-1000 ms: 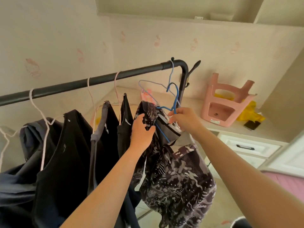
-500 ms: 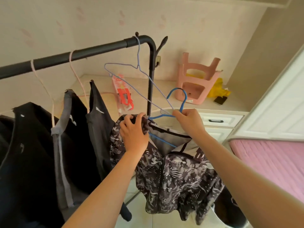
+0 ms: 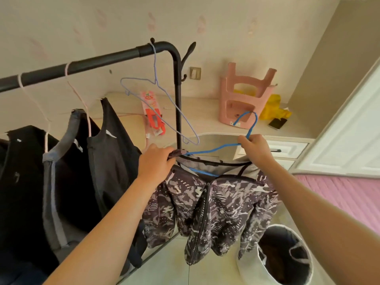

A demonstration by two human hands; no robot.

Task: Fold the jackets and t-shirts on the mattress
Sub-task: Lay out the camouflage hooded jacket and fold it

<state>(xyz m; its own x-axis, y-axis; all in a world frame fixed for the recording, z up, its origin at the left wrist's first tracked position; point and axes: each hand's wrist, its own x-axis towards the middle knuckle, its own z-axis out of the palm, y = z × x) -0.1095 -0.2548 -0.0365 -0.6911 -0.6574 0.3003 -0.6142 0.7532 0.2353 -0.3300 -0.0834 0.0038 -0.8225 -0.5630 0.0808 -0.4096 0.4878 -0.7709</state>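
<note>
Freed grey camouflage jacket (image 3: 209, 204) from black metal rail (image 3: 92, 64), gripping shoulder with left hand (image 3: 154, 161), blue wire hanger (image 3: 218, 148) with right hand (image 3: 255, 150); pink mattress (image 3: 339, 194) next

Thin patterned cloth, slight sheen: jacket (image 3: 216, 202). Smooth coated wire: hanger (image 3: 216, 149). Matt black metal: rail (image 3: 102, 61). Smooth pink plastic: stool (image 3: 226, 103).

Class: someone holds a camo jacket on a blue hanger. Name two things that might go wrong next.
The blue hanger sits inside the jacket; pulling may snag the collar. The hem hangs near the basket; if the left hand or right hand slips, it might drop in.
</note>
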